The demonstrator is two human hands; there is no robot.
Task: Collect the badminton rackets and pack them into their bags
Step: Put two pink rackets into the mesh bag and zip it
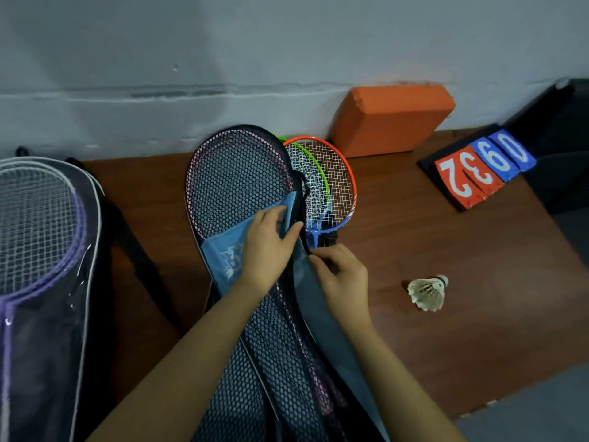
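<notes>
Your left hand lies on the black mesh-fronted racket bag in the middle of the brown wooden counter, its fingers curled over the edge of the bag's light blue fabric band, which carries a pale printed logo. Your right hand is just beside it at the bag's right edge, fingers bent in a pinch on the dark seam there; what exactly sits between the fingertips is too small to tell. The bag is shaped like a racket, wide and rounded at the far end near the wall and narrowing toward you, with a grey fabric side panel along its right. Through the honeycomb mesh you can see a pink-rimmed racket head inside.

Two more rackets lie partly under the bag's right edge, uncovered: an orange-framed racket with white strings and a blue throat, and a green-framed racket overlapping it.

At the left, a black bag with a clear front and white piping holds purple-framed rackets.

A white feather shuttlecock lies on its side to the right of your hands. An orange foam block leans at the grey wall, and a flip scoreboard with red and blue number cards stands at the far right.
</notes>
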